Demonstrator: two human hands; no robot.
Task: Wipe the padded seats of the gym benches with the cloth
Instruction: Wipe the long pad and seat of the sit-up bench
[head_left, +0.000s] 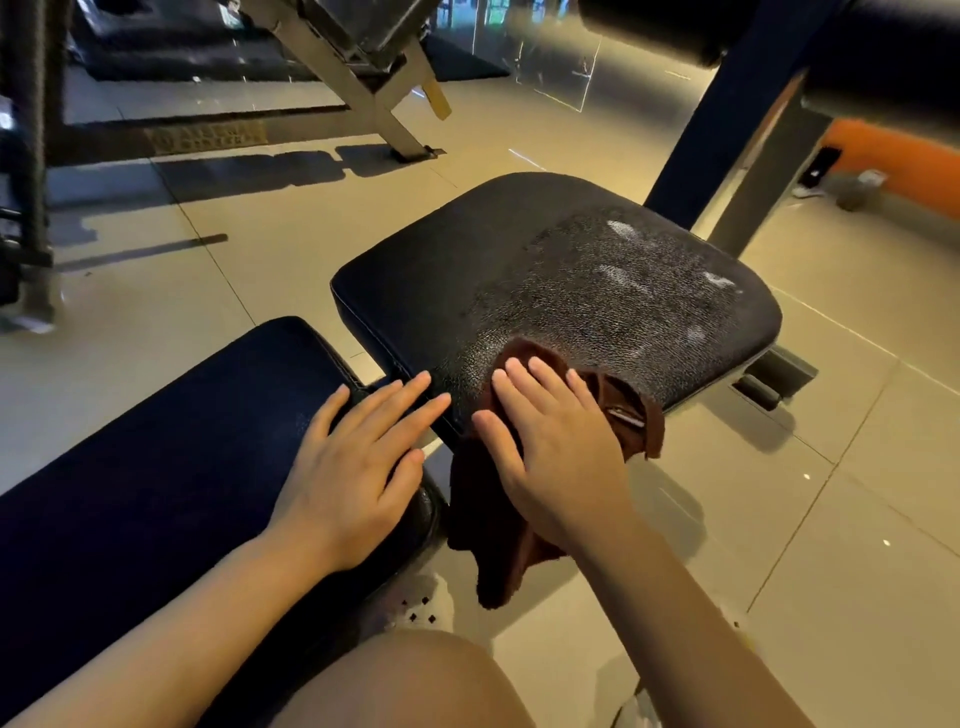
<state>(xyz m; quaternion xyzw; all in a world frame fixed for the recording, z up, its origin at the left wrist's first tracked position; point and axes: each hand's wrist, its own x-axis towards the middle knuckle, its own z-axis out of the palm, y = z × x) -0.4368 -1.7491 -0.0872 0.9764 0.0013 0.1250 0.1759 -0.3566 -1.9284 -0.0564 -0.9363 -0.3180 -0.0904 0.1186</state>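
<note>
On seat pad (545, 270) near edge, limp brown cloth (631, 410) pinned under flat right hand (550, 452); best bunched mid-fold

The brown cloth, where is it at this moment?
In the head view, the brown cloth lies under the right hand on the near edge of the worn seat pad, partly hanging down beside the left hand.

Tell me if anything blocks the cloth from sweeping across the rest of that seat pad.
Nothing visible does. The right hand presses the cloth at the near edge of the seat pad, and the pad's surface beyond it is bare.
</note>
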